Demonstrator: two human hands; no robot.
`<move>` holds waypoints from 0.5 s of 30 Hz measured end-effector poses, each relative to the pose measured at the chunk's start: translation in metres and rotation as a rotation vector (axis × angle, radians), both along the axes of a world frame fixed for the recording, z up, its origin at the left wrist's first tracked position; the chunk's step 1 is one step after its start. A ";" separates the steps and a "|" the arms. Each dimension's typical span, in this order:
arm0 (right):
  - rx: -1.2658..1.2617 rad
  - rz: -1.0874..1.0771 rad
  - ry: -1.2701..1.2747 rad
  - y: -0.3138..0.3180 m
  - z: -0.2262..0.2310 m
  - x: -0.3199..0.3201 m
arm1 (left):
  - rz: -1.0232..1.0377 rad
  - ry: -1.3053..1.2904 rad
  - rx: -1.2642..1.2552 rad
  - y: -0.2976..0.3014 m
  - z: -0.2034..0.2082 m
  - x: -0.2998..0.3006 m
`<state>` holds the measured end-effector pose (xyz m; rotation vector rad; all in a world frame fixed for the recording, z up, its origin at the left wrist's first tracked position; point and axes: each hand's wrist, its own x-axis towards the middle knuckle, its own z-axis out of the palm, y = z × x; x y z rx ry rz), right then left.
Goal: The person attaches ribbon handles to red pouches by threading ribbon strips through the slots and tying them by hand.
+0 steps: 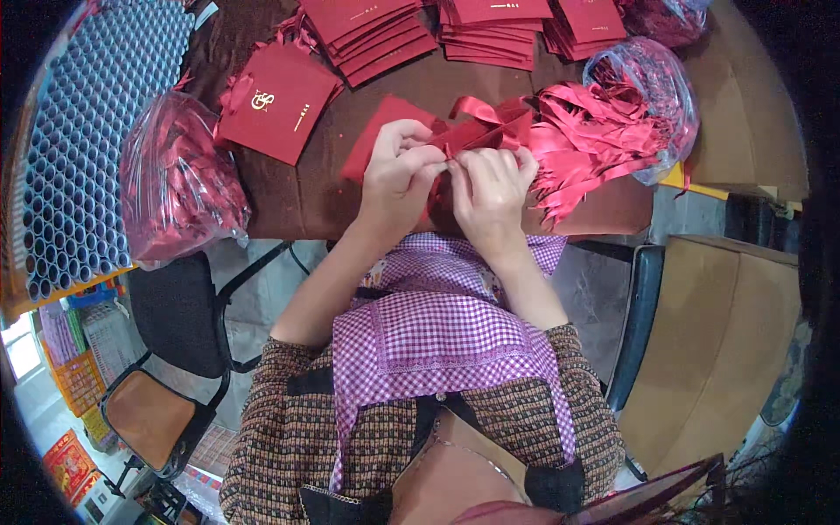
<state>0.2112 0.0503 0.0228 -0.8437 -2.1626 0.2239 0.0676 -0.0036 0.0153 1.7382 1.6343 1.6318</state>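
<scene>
Soft, fairly even light of moderate brightness covers the brown tabletop (325,208). The back of the right hand (492,179) catches it most, looking pale; the left hand (398,171) and the folds of the red paper bag (372,140) show gentle shading. Glare streaks the clear plastic bag (184,179) by the tabletop's near left corner, and satin ribbons (595,144) toward its right edge shine. Beyond the left edge, low down, a window (22,346) burns out to white. Below the near edge, the black chair (179,311) sinks into shadow. Fisheye bending curves the cardboard (722,350) at right; corners fall black, and detail softens toward the rim.
</scene>
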 end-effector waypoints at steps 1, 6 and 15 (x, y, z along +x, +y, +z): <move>-0.019 0.003 -0.018 0.000 0.000 0.003 | 0.009 0.012 -0.029 0.000 0.001 0.000; 0.060 0.020 -0.025 -0.007 0.047 0.021 | 0.108 0.098 -0.082 -0.004 0.004 0.000; -0.038 0.367 -0.280 0.043 0.075 0.034 | 0.114 0.414 0.220 -0.002 -0.001 0.014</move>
